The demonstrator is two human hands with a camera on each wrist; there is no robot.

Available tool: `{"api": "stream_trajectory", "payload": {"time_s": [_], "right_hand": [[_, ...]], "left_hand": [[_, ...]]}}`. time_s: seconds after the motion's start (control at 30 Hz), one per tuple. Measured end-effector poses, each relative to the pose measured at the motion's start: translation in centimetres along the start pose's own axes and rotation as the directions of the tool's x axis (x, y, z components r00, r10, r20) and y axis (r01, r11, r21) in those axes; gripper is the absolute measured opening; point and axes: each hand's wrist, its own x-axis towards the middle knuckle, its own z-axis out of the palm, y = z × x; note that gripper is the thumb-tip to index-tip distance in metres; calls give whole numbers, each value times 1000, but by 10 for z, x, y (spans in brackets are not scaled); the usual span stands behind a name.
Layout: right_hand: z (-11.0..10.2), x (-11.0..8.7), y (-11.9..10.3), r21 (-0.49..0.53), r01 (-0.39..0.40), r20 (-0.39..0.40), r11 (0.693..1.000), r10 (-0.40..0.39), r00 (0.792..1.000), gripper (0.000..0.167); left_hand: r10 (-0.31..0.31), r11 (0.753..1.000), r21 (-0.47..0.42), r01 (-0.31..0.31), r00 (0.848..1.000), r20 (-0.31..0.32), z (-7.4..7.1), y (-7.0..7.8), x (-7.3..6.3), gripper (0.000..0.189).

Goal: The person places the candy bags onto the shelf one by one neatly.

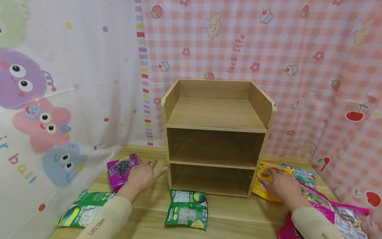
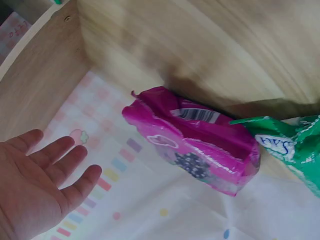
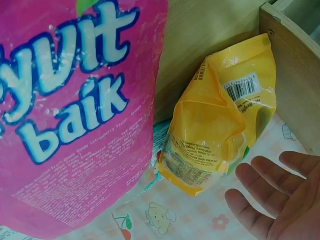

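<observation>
My left hand, its fingers spread, hovers between a purple candy bag and the left side of a small wooden shelf. A gap shows between those fingers and the purple bag in the left wrist view. On the other side, my right hand reaches over a yellow bag beside the shelf's right side. Its extended fingers are close to the yellow bag in the right wrist view, with nothing held.
A green snack bag lies in front of the shelf, another green bag at the left. To the right are a teal bag and large pink bags. Patterned cloths hang behind the wooden table.
</observation>
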Motion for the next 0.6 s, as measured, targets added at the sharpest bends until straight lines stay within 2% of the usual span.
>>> {"api": "stream_trajectory", "payload": {"time_s": [0.23,0.6], "right_hand": [[-4,2,-2,9,-6,31,1000,5,1000,78],[-5,-1,-7,1,-6,43,1000,6,999,87]], "left_hand": [[0,1000,-29,0,1000,5,-8,8,4,90],[43,995,-85,-47,998,-41,-21,25,15,85]]}}
